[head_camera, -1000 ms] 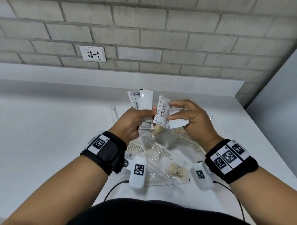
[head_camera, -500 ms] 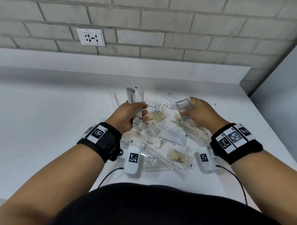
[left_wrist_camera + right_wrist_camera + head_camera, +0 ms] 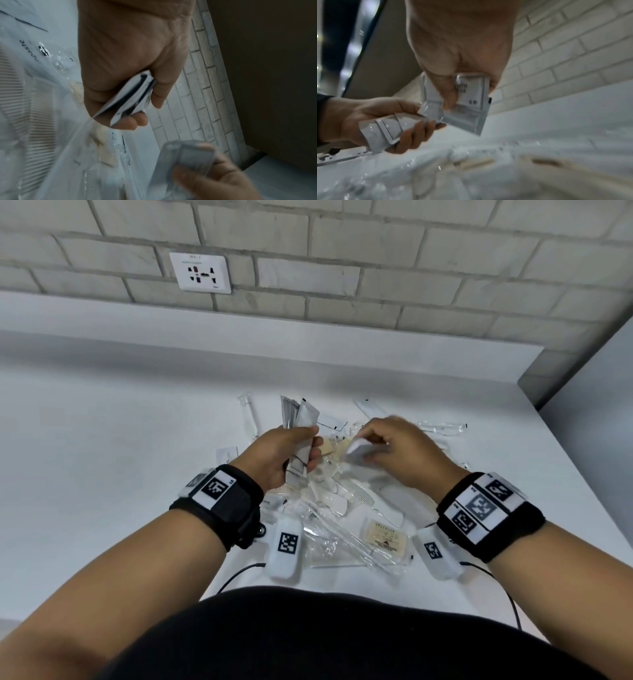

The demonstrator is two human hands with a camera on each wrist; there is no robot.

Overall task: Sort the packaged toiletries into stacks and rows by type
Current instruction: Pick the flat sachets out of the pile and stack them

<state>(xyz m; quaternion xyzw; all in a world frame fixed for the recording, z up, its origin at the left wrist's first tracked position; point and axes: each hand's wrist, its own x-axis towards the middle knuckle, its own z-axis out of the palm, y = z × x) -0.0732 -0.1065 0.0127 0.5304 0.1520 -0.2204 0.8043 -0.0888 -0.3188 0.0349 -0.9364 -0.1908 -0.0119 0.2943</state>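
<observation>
My left hand [image 3: 291, 453] grips a small bundle of white sachets [image 3: 301, 422] upright above the pile; the same bundle [image 3: 132, 97] shows between thumb and fingers in the left wrist view. My right hand [image 3: 383, 446] pinches another white sachet [image 3: 358, 451], blurred, close to the left hand; its printed face [image 3: 467, 94] shows in the right wrist view. Beneath both hands lies a heap of packaged toiletries [image 3: 342, 508]: clear-wrapped combs, toothbrushes, white sachets and a beige soap packet [image 3: 387, 539].
The white counter [image 3: 102, 474] spreads wide to the left. A grey brick wall with a socket [image 3: 200, 272] rises behind a ledge. A grey panel [image 3: 596, 412] borders the right side. Thin cables [image 3: 239, 573] trail at the front edge.
Both hands dropped toward the pile. The right hand went out to the right, picked a sachet from the heap, and now carries it back toward the left hand's bundle.
</observation>
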